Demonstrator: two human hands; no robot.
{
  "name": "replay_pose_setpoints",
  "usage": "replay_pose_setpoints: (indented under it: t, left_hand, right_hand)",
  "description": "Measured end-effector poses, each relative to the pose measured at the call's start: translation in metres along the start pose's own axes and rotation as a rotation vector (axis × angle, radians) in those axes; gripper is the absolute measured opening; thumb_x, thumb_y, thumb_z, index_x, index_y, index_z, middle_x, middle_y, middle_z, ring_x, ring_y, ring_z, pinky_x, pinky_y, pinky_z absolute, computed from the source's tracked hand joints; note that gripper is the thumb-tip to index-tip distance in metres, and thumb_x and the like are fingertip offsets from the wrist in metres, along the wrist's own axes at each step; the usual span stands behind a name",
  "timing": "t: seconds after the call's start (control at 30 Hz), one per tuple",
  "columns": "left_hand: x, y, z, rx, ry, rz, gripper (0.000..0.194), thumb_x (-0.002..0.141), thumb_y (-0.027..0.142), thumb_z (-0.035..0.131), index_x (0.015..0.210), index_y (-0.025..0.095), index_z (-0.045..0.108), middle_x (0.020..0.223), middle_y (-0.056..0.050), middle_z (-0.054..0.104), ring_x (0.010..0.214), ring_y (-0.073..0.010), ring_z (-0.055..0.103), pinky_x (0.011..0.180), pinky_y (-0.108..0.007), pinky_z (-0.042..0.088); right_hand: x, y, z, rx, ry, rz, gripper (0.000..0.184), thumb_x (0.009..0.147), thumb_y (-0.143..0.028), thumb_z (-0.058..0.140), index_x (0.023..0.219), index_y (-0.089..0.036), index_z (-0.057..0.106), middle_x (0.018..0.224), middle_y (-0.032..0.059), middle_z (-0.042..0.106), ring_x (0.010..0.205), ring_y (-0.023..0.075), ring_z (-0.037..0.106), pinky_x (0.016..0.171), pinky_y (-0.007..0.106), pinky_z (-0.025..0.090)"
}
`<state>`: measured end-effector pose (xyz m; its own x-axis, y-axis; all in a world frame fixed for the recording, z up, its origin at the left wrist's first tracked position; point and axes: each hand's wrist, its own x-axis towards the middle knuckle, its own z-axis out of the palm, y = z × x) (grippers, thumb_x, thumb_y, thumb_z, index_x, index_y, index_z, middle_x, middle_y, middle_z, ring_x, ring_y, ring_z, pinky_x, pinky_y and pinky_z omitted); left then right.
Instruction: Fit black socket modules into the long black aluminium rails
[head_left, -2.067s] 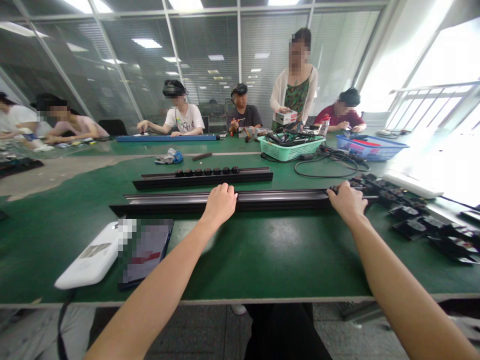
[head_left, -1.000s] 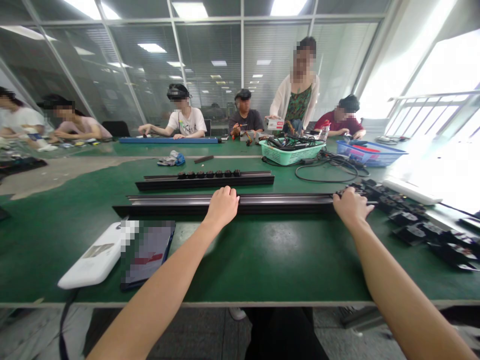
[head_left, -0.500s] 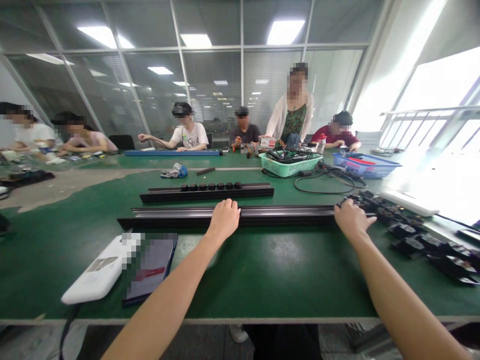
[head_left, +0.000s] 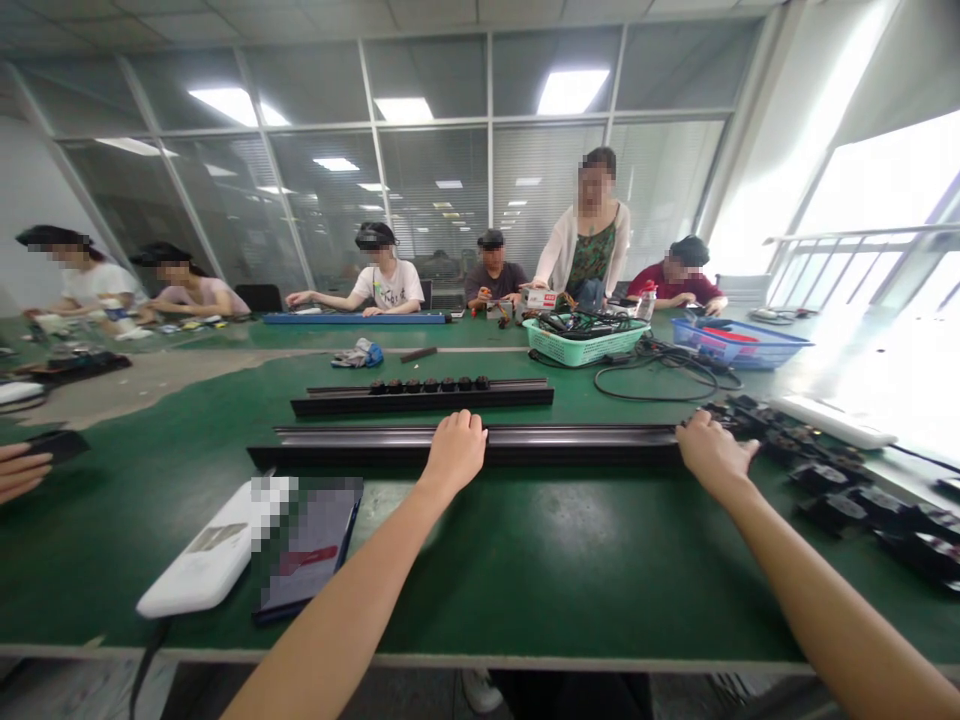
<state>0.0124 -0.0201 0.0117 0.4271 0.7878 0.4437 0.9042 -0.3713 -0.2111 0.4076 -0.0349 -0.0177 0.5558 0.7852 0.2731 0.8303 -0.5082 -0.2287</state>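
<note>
A long black metal rail with a shiny groove along its top lies crosswise in front of me on the green table. My left hand is closed over the rail near its middle, fingers curled over the far edge. At the rail's right end, my right hand is closed on it, thumb sticking out to the right; its fingertips are partly hidden. Behind it lies a shorter black rail, parallel, with several black round modules sitting in a row on top.
Left of my forearm lie a white device with a cable and a dark phone. Black parts are heaped at the right. Beyond are a green basket of cables and a blue basket. Another person's hand holds something dark.
My view has tilted up slightly, so the table sits lower in it. Another person's hand with a dark piece has come in at the left edge. Both my hands stay on the rail.
</note>
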Motion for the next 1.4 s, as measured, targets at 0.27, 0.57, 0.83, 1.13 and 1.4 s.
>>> replay_pose_setpoints:
  t: [0.27, 0.57, 0.83, 1.13, 1.4]
  left_hand:
    - [0.001, -0.001, 0.003, 0.005, 0.003, 0.002, 0.027, 0.104, 0.026, 0.040, 0.109, 0.012, 0.063, 0.105, -0.015, 0.065, 0.097, -0.0261, 0.062, 0.089, -0.039, 0.049]
    - [0.001, -0.002, 0.004, -0.007, -0.015, -0.003, 0.030, 0.104, 0.026, 0.040, 0.112, 0.009, 0.063, 0.107, -0.017, 0.064, 0.099, -0.0284, 0.062, 0.090, -0.041, 0.048]
    - [0.002, -0.002, 0.003, -0.003, -0.026, 0.000, 0.030, 0.104, 0.026, 0.040, 0.111, 0.009, 0.063, 0.107, -0.016, 0.064, 0.100, -0.0284, 0.062, 0.090, -0.041, 0.048]
    - [0.003, -0.002, 0.003, 0.018, -0.040, 0.003, 0.033, 0.105, 0.027, 0.038, 0.113, 0.008, 0.063, 0.107, -0.016, 0.064, 0.100, -0.0280, 0.061, 0.090, -0.039, 0.048]
    - [0.002, -0.001, 0.001, 0.018, -0.044, 0.000, 0.033, 0.105, 0.027, 0.037, 0.113, 0.008, 0.063, 0.108, -0.017, 0.064, 0.100, -0.0276, 0.061, 0.089, -0.039, 0.047]
  right_hand:
    - [0.012, 0.026, 0.016, 0.047, 0.038, -0.055, 0.052, 0.098, -0.043, 0.034, 0.126, -0.004, 0.054, 0.119, 0.0267, 0.066, 0.116, 0.0417, 0.060, 0.106, 0.065, 0.032]
    - [0.024, 0.050, 0.028, 0.070, 0.142, -0.134, 0.063, 0.093, -0.063, 0.041, 0.118, -0.009, 0.063, 0.113, 0.0245, 0.068, 0.112, 0.0407, 0.059, 0.103, 0.059, 0.036]
    - [0.024, 0.050, 0.031, 0.091, 0.120, -0.119, 0.063, 0.091, -0.062, 0.041, 0.119, -0.011, 0.065, 0.107, 0.0215, 0.072, 0.110, 0.0404, 0.062, 0.108, 0.061, 0.032]
    - [0.035, 0.060, 0.039, 0.203, 0.119, -0.108, 0.063, 0.086, -0.064, 0.045, 0.117, -0.014, 0.069, 0.106, 0.0188, 0.074, 0.107, 0.0393, 0.066, 0.112, 0.062, 0.028]
    - [0.034, 0.061, 0.039, 0.197, 0.133, -0.119, 0.061, 0.087, -0.063, 0.045, 0.114, -0.015, 0.069, 0.102, 0.0184, 0.075, 0.106, 0.0387, 0.066, 0.112, 0.064, 0.028]
